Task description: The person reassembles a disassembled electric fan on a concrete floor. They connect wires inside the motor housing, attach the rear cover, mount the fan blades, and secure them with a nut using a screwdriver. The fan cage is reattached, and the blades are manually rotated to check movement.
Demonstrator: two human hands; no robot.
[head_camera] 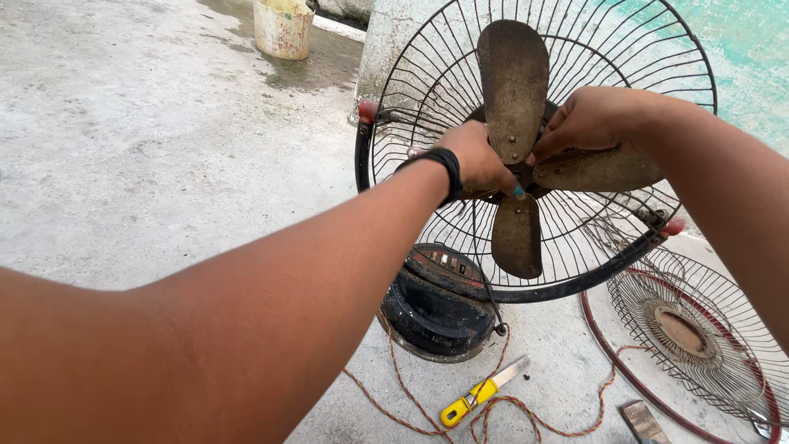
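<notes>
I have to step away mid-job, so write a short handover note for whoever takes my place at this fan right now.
Left hand, black band on the wrist, grips the hub where the rusty brown metal fan blades meet. Right hand holds the blade root on the other side.
The blades sit inside the black wire rear guard, above the round black fan base.
Done: the front wire grille with red rim is off and lies on the concrete to the right.
Left: blades are not yet off the hub.
A yellow-handled utility knife and a twisted orange cord lie below.
</notes>
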